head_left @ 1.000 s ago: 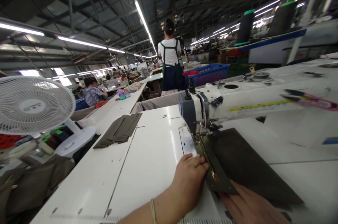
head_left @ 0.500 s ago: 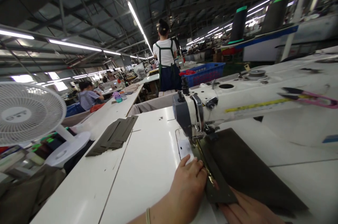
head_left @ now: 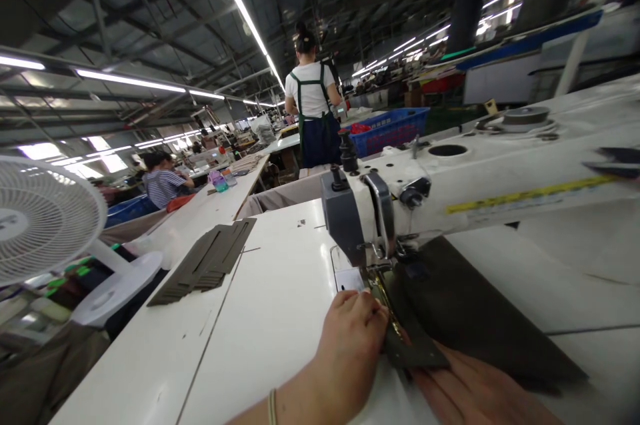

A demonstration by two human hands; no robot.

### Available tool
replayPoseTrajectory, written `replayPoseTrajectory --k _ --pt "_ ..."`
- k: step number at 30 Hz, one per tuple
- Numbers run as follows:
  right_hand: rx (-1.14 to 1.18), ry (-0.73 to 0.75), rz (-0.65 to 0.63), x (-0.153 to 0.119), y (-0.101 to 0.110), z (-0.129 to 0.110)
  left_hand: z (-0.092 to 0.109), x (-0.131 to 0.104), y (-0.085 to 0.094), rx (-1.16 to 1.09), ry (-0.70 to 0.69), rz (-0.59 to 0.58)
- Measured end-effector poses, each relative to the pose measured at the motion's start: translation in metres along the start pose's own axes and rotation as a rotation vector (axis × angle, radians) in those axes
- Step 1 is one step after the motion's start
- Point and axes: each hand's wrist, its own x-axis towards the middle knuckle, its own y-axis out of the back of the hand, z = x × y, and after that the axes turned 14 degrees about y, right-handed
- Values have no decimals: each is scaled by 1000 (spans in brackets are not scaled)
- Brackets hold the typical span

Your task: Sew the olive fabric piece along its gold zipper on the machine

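A dark grey-brown fabric piece (head_left: 463,305) lies under the head of a white sewing machine (head_left: 370,211). Along its left side runs a zipper (head_left: 393,311) with shiny gold teeth, leading up to the presser foot (head_left: 375,271). My left hand (head_left: 350,338) has its fingers bent and pressed together on the zipper's left edge, just in front of the foot; the fingertips are partly hidden. At the near end of the narrow strip (head_left: 417,351), my right hand (head_left: 470,385) holds the fabric's edge, some of its fingers under it.
Dark cut pieces (head_left: 205,265) lie stacked on the white table (head_left: 255,318) at left. A white fan (head_left: 45,218) stands beyond the table's left edge. A tape measure strip (head_left: 525,195) and scissors (head_left: 615,161) are on the machine arm. A co-worker (head_left: 313,98) stands ahead near a blue crate (head_left: 390,131).
My left hand's fingers have curled in, the forefinger no longer stretched out. The fabric and zipper have shifted slightly toward the foot. The whole view has moved a little nearer the machine.
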Motion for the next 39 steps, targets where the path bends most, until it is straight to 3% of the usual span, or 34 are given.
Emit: replayPoseTrajectory --k 5,8,16,21,24,28,32,39 --pt "-1 -2 23 -1 -16 8 -4 9 -1 -30 72 -58" --pt "-27 -49 119 4 -24 12 -7 12 -4 -13 111 -107" --pt "110 -76 125 14 -23 26 -16 10 -12 -61 169 -201" --pt "282 -126 16 9 -19 32 -10 9 -6 -131 216 -198" --pt "328 -258 -128 17 -15 45 -4 10 5 -169 237 -187" --pt "558 -394 -301 32 -16 67 -1 6 11 -222 265 -167" --pt "596 -384 -273 32 -22 79 -2 2 4 -221 294 -131" --pt "543 -467 -171 17 -35 79 -4 2 0 -183 270 -93"
